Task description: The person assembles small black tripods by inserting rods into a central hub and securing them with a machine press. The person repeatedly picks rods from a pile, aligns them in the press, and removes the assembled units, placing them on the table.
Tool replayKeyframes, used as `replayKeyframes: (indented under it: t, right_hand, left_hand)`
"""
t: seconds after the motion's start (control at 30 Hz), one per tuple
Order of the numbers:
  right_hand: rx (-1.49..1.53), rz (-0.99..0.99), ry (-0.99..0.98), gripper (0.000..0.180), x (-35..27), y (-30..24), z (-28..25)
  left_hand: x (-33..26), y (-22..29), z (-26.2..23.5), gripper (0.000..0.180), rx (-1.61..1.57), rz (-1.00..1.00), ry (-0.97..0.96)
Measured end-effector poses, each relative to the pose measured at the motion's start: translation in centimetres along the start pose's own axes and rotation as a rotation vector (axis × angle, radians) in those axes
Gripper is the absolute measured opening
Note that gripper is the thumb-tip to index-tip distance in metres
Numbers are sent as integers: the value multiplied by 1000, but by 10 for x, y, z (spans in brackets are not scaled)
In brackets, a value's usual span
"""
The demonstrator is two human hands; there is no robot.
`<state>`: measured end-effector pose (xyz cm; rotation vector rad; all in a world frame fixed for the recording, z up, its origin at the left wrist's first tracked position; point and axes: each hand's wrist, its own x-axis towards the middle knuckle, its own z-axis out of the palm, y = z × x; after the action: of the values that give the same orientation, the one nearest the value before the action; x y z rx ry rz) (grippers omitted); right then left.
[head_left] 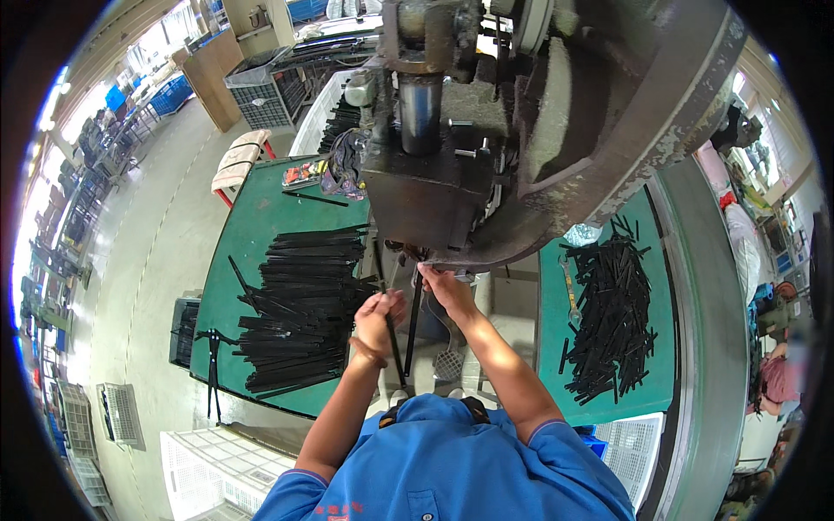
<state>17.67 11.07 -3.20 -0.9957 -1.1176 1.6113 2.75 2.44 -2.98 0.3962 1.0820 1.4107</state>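
The left hand (pixel 379 319) has its grip closed around a long black strip (pixel 396 352), which slants between the two desks, below the dark press (pixel 426 204). The right hand (pixel 446 290) reaches the underside of the press; its grip seems pinched on the top of another strip (pixel 413 334), though shadow there makes the fingertips hard to read.

Along the right edge of the left desk (pixel 252 208) lies a broad pile of long strips (pixel 304 300), with a patterned bag (pixel 345 167) near the far right corner. On the right desk (pixel 552 347), a heap of short strips (pixel 612 321) covers the middle, a wrench (pixel 572 291) just beside it toward the left edge.
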Motion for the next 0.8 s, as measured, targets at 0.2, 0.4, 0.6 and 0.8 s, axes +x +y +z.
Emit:
replayKeyframes:
  t: [0.2,0.4,0.6,0.8]
  right_hand:
    - [252,138,25,22,-8,-16,8]
    - [-129,18,-2,15,-80,-36,6]
    - [-449,39,56,18,-131,-25,-4]
    - [-751,-320,199,16,-125,-21,0]
  left_hand:
    - [-46,50,-14,25,-117,-50,-35]
    - [-42,34,35,23,-172,-76,-376]
    - [-15,7,57,15,-32,-104,-387]
    - [-8,12,66,14,-113,-153,-375]
